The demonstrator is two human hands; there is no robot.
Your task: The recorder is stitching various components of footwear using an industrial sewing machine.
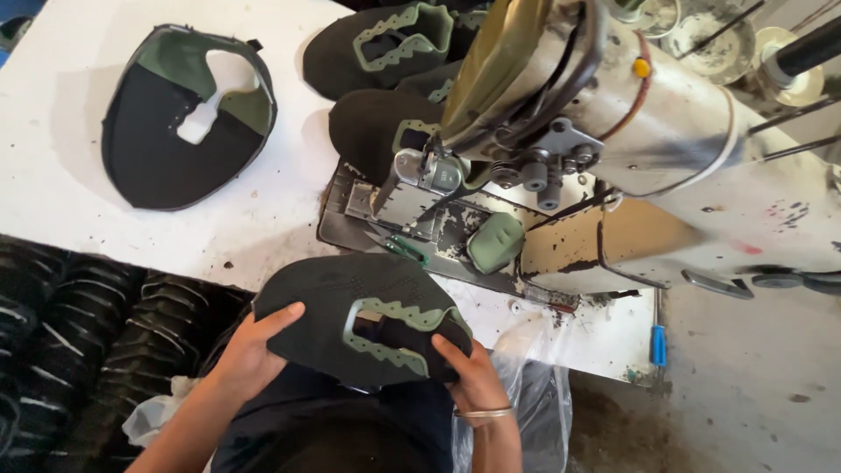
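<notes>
Both hands—left [250,350], right [473,372]—my fingers clamped on shoe upper [359,320]; loose grip near sewing machine [561,149]—piece cld slip, seam skews.

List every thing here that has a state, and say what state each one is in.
Left hand: gripping the held upper's left edge.
Right hand: gripping its right edge.
Held upper: flat, off the table, in both hands.
Flat upper: lying on the table, inner side up.
Stacked uppers: piled behind the machine head.
Sewing machine: nothing under its foot.
Plastic bag: hanging open.
</notes>
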